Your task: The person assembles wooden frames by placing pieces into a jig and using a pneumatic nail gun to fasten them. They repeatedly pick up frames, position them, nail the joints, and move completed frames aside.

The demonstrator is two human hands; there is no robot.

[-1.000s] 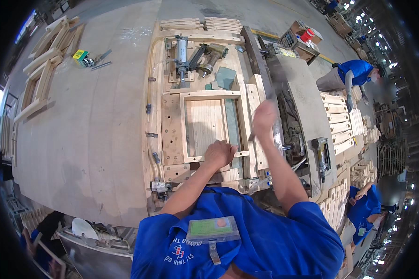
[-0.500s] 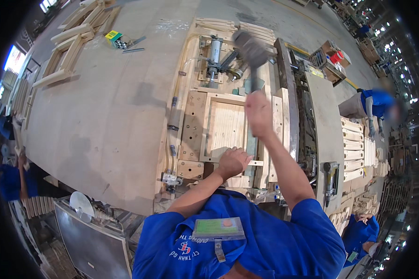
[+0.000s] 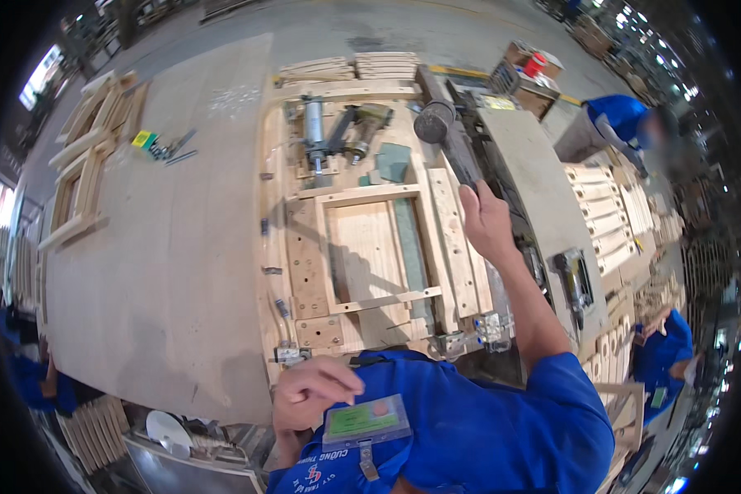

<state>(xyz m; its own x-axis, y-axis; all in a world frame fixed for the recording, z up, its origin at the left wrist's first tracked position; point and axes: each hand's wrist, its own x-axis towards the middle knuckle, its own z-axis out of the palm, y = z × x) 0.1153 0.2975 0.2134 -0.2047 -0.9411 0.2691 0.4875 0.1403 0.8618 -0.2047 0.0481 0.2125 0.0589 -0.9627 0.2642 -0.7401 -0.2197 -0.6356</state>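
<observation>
My right hand (image 3: 487, 221) is closed round the handle of a dark mallet (image 3: 435, 122), its round head pointing away from me over the right side of the bench. Below the mallet, a rectangular pale wooden frame (image 3: 370, 196) lies flat in a wooden jig (image 3: 306, 272). My left hand (image 3: 317, 391) hangs before my chest beside the badge, fingers loosely bent and apart, with nothing seen in it. Beyond the frame are a silver air cylinder (image 3: 314, 128) and a second metal cylinder (image 3: 370, 132), with green sheet scraps (image 3: 393, 160) nearer the frame.
A wide board tabletop (image 3: 181, 247) spans the left, bearing assembled wooden frames (image 3: 82, 181) and a green-yellow box (image 3: 145, 140) with metal parts. At right, a power tool (image 3: 574, 284) lies on a narrow table. Co-workers (image 3: 613, 119) stand near stacked wooden pieces (image 3: 598, 214).
My left hand has left the frame's near rail and drawn back to my chest. The mallet, raised over the far part of the jig before, has moved toward the right side. My view has shifted.
</observation>
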